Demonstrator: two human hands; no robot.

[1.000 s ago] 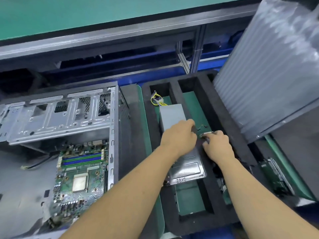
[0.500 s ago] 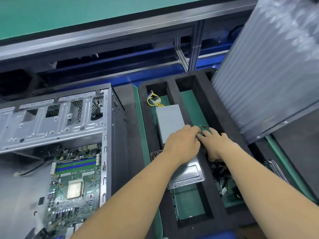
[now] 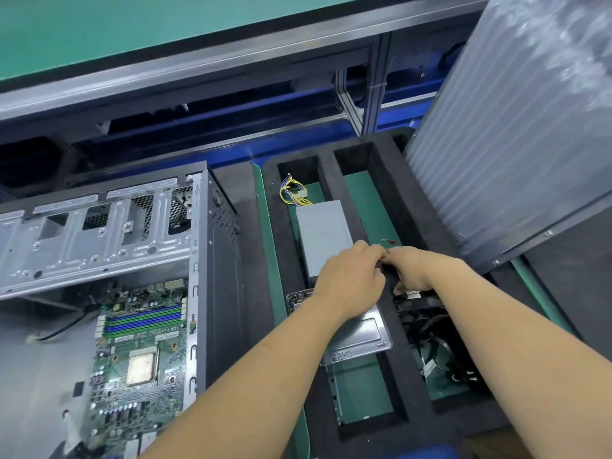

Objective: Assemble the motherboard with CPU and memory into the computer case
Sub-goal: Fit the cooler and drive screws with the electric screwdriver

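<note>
Overhead, a head-worn camera looked down on two bare forearms reaching forward over a black foam tray (image 3: 390, 435) with long compartments lined in green. The left hand (image 3: 351, 276) and the right hand (image 3: 419, 268) met knuckle to knuckle above the foam wall between two compartments, both with fingers curled. Between their fingertips they seemed to pinch a thin wire with a small red tip (image 3: 387, 241), though the exact hold was too small to make out clearly.

Under the left hand lay a grey rectangular metal box (image 3: 323, 233), with a bundle of yellow and purple wires (image 3: 291, 193) at its far end and a stamped silver metal plate (image 3: 362, 339) nearer the camera. Black cables (image 3: 427, 326) filled the compartment below the right wrist.

Well apart from both hands, to the left of the tray, stood the open silver steel computer case (image 3: 109, 226). Inside it sat the green motherboard (image 3: 139, 356), carrying a square silver CPU (image 3: 142, 367) and blue and green memory slots (image 3: 144, 321). A ribbed translucent plastic sheet (image 3: 516, 120) leaned at the right.
</note>
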